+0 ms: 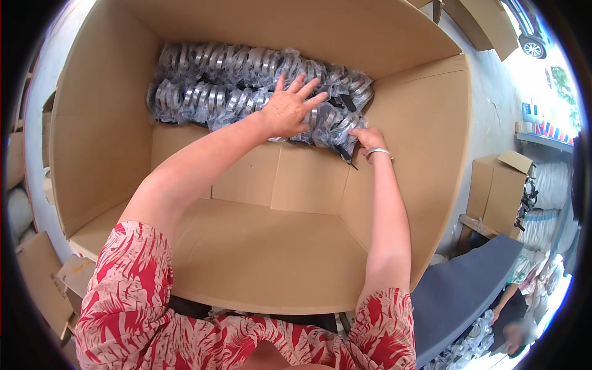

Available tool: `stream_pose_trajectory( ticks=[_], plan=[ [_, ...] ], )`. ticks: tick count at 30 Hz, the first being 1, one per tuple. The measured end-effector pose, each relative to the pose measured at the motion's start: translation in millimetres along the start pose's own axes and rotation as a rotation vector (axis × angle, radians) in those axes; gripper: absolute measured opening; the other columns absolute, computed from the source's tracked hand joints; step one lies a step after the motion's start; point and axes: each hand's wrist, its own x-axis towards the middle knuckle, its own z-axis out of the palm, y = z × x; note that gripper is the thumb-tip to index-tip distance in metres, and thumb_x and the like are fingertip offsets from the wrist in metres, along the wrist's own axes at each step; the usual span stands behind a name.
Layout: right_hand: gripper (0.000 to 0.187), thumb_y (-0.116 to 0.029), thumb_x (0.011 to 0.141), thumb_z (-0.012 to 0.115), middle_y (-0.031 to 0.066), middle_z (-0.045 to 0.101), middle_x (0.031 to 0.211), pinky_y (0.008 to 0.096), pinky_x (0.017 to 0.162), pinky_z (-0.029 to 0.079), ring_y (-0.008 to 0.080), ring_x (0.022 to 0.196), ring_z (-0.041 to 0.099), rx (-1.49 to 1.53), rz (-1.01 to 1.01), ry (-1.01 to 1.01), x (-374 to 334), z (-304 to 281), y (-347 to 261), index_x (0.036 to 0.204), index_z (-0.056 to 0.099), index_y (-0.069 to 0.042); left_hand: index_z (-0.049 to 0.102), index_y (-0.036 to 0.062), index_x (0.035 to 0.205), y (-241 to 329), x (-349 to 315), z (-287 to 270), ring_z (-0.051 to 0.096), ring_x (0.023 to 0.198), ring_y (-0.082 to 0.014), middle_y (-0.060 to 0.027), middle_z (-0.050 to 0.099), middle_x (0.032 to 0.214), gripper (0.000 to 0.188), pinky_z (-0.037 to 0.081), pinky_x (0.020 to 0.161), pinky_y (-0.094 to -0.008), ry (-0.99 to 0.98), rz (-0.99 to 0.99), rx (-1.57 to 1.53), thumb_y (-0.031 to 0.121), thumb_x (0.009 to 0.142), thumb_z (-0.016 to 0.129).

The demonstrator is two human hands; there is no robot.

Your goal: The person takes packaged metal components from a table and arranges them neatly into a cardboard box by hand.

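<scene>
Two rows of plastic-wrapped metal rings (216, 98) with black parts lie along the far side of a large open cardboard box (259, 259). My left hand (290, 110) is spread flat over the front row, its fingers reaching toward the back row; it grips nothing. At the right end of the front row, my right hand (369, 139), with a bangle on the wrist, closes its fingers on a plastic-wrapped ring piece (340, 131). A thin black part pokes out below that piece. The undersides of the rings are hidden.
High cardboard walls (425, 135) surround both forearms. To the right stand a smaller carton (496, 185), white sacks (549, 185) and a dark padded surface (462, 290). Another person's arm (507, 299) is near more wrapped pieces (472, 339) at the lower right.
</scene>
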Motion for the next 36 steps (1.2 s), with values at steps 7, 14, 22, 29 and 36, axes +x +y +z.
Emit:
stream_pose_trajectory(
  ticks=[7,14,22,29,36],
  plan=[
    [0.033,-0.026,0.074,0.073,0.0017,0.062,0.076,0.0271,0.043,0.036,0.0108,0.054,0.052,0.079,-0.136,0.052,54,-15,65,0.098,0.061,-0.006,0.027,0.019,0.139,46,20,21,0.024,0.132,-0.0338,-0.0116,0.024,0.144,0.09,0.022,0.099,-0.0611,-0.008,0.059,-0.091,0.041,0.065,0.073],
    [0.038,0.003,0.074,0.065,0.0054,0.062,0.102,0.0291,0.075,0.048,0.0151,0.086,0.06,0.758,-0.187,-0.119,15,35,52,0.11,0.056,-0.001,0.021,0.0409,0.138,58,10,49,0.017,0.134,-0.0357,-0.0035,0.017,0.148,0.084,0.019,0.096,-0.0702,-0.219,0.192,0.016,0.048,0.07,0.068],
    [0.033,0.007,0.075,0.059,0.0026,0.062,0.098,0.0265,0.077,0.047,0.0116,0.086,0.058,0.608,-0.452,-0.022,18,38,59,0.107,0.057,-0.002,0.018,0.045,0.138,62,11,71,0.015,0.134,-0.039,-0.0006,0.011,0.149,0.072,0.016,0.096,-0.0709,-0.194,0.168,0.107,0.04,0.079,0.058],
    [0.032,0.003,0.075,0.061,0.0031,0.063,0.096,0.0284,0.076,0.048,0.0136,0.085,0.059,0.418,-0.318,-0.19,22,18,37,0.106,0.058,-0.003,0.022,0.0465,0.137,59,12,78,0.018,0.131,-0.0408,-0.0016,0.014,0.149,0.058,0.016,0.093,-0.0723,-0.083,0.166,0.202,0.032,0.087,0.046],
    [0.038,0.008,0.072,0.061,0.0031,0.062,0.101,0.0315,0.079,0.047,0.0149,0.088,0.059,0.516,-0.226,-0.239,18,19,45,0.108,0.059,-0.002,0.023,0.0361,0.139,63,9,65,0.018,0.132,-0.0395,-0.0058,0.015,0.148,0.08,0.018,0.095,-0.0697,-0.111,0.115,-0.021,0.052,0.072,0.064]
  ],
)
